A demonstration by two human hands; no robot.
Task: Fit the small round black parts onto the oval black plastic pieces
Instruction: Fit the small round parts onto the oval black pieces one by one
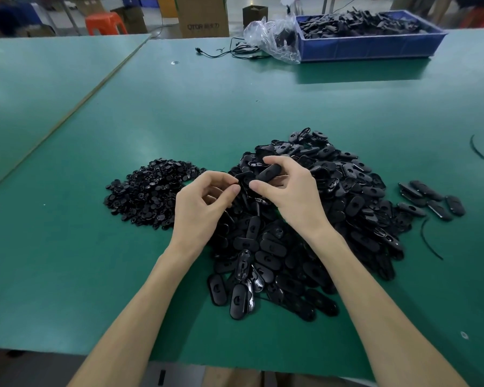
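Fitting step, above oval pile (274,255): right hand (291,196) grips oval (267,173), left hand (201,205) pinches round part (239,178); next likely needs aligning, pressing.

Green-topped tables (179,107) fill the foreground; cardboard boxes (203,15) and an orange stool (105,23) behind.

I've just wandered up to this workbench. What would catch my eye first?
First the big heap of oval black pieces in the middle of the green table, with a smaller heap of round black parts just to its left. Over them, the right hand holds one oval piece while the left hand pinches a small round part beside it. Far back on the right stands a blue crate full of more black parts.
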